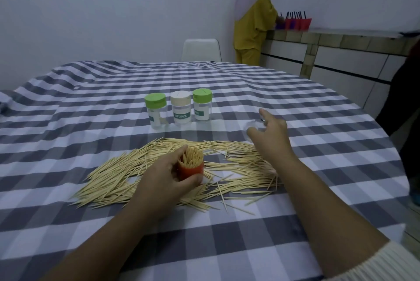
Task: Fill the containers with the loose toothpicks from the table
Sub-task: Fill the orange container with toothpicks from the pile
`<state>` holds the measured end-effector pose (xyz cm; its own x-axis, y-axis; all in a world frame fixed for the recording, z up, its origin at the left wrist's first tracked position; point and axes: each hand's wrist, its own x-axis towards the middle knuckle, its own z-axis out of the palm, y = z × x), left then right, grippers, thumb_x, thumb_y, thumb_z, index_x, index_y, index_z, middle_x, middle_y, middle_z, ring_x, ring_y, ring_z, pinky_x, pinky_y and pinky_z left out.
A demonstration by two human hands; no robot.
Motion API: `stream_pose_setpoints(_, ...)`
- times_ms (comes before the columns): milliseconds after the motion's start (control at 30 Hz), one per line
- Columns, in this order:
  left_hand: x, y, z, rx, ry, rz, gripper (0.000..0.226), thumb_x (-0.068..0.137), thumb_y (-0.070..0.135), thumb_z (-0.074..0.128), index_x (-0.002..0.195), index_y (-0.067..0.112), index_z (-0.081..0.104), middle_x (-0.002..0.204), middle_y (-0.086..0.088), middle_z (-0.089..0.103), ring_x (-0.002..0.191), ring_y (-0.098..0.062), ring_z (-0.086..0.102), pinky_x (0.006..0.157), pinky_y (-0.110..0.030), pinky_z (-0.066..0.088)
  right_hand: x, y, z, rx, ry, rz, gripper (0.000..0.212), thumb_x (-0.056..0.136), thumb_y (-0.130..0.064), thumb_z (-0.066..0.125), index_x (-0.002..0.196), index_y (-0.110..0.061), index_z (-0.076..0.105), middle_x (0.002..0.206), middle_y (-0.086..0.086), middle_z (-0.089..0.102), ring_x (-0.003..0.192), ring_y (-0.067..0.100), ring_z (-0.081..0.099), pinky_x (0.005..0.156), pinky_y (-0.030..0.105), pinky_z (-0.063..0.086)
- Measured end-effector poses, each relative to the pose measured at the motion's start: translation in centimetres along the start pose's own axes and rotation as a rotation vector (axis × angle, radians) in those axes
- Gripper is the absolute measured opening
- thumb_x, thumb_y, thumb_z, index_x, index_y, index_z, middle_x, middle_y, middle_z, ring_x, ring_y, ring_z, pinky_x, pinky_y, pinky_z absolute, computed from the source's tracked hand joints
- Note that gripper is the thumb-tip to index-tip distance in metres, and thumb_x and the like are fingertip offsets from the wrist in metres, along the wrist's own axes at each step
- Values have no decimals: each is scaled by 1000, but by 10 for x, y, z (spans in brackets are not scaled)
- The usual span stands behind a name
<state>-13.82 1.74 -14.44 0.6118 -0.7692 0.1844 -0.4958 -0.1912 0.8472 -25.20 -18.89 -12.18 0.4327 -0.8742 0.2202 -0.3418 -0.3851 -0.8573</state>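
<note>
An orange cup (190,170) packed with upright toothpicks is held by the left hand (164,178), with the fingers and thumb curled round it, in the middle of the loose toothpicks (127,176). These are spread in a wide heap on the checked cloth of the tabletop (250,240). A small clear lid (254,126), hard to see, is touched by the right hand (271,132), whose fingers are spread and mostly straight, so this grip is open. Behind the heap, three little jars are stood in a row: a green-topped jar (156,110), a cream-topped jar (181,109) and another green jar (202,107). A white chair (201,50) is seen past the far edge.
</note>
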Motion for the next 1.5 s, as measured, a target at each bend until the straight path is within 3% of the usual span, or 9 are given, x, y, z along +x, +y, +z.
stream_pose_setpoints(167,0,-2,-1,104,8,69,76,78,31,73,143,33,33,124,15,42,115,-11,48,89,-26,52,-17,-16,25,624,-228,224,38,84,-23,65,120,-24,55,125,7,56,104,20,59,93,39,50)
stream_pose_setpoints(367,1,-1,-1,56,19,53,80,76,26,76,143,33,32,121,18,42,108,-5,50,73,-10,48,-39,-29,43,1050,-432,413,40,88,-14,62,121,-4,41,115,18,56,102,31,63,84,40,55)
stream_pose_setpoints(533,1,-3,-2,65,18,74,73,78,28,75,141,32,39,121,15,46,106,-2,51,77,-11,47,-46,-31,49,1031,-473,424,41,87,-16,64,118,-5,39,116,21,57,92,29,67,76,41,57)
stream_pose_setpoints(667,1,-1,-3,125,-19,121,74,81,31,70,144,35,31,119,16,45,107,-4,50,84,-17,48,-49,-31,49,1007,-570,421,39,87,-18,63,116,-7,40,111,21,59,88,29,66,88,48,52)
stream_pose_setpoints(767,2,0,-3,154,-23,124,74,84,32,67,146,34,27,121,14,43,106,-5,49,83,-18,48,-50,-32,48,994,-625,401,38,88,-18,61,118,-8,40,104,17,60,83,25,66,83,43,54)
stream_pose_setpoints(867,3,-2,-2,159,-23,105,74,85,35,65,147,31,25,124,9,44,108,-9,50,88,-26,51,-51,-33,46,986,-644,382,39,90,-18,59,121,-6,40,106,17,58,88,26,63,77,38,56)
stream_pose_setpoints(1033,4,-3,-3,156,-28,82,75,85,36,64,148,31,23,122,9,44,104,-7,51,79,-19,51,-52,-34,46,989,-666,368,32,90,-18,58,115,-8,41,112,20,56,97,32,61,82,43,53)
stream_pose_setpoints(1233,2,-2,-2,132,15,82,71,79,39,70,142,30,38,119,11,51,103,-7,53,88,-30,53,-53,-34,45,996,-656,358,39,91,-18,56,123,-2,42,106,20,60,80,25,65,71,38,57)
stream_pose_setpoints(1500,3,-5,-3,88,14,69,65,80,38,70,138,31,43,114,10,56,100,-8,56,85,-32,54,-50,-30,45,949,-645,335,40,81,-24,65,112,-7,45,99,17,64,76,27,67,82,48,52)
